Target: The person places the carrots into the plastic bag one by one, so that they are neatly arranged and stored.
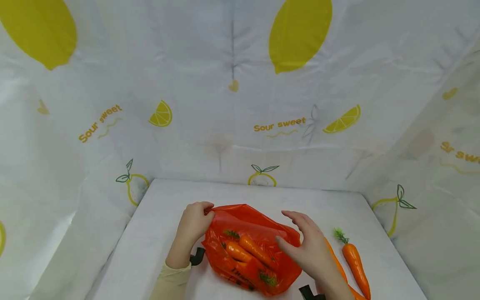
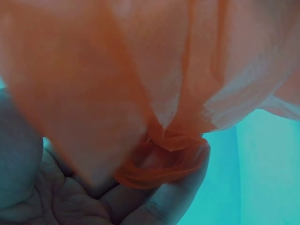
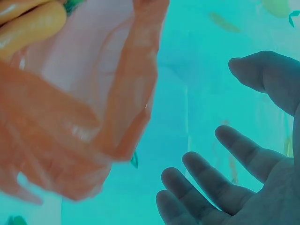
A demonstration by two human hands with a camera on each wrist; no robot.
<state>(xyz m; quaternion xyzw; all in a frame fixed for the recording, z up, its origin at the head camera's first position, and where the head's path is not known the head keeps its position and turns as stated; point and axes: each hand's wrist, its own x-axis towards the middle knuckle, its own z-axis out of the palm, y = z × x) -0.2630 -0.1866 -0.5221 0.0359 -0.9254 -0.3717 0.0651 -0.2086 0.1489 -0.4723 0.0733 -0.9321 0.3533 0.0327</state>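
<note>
A red plastic bag (image 1: 243, 212) lies with its mouth spread, and several orange carrots (image 1: 258, 250) with green tops are inside it. My left hand (image 1: 195, 225) grips the bag's left edge; in the left wrist view, gathered red plastic (image 2: 154, 164) lies over the curled fingers (image 2: 180, 197). On the other side, my right hand (image 1: 309, 243) is held near the bag's right rim with fingers spread. In the right wrist view nothing is between that hand's fingers (image 3: 211, 183), and the bag (image 3: 126, 93) is apart from them.
To the right of the bag a carrot (image 1: 356, 266) with a green top lies on the white table (image 1: 161, 208). Another orange carrot (image 1: 337, 260) is partly hidden behind my right forearm. A lemon-printed white curtain (image 1: 202, 83) surrounds the table's back and sides.
</note>
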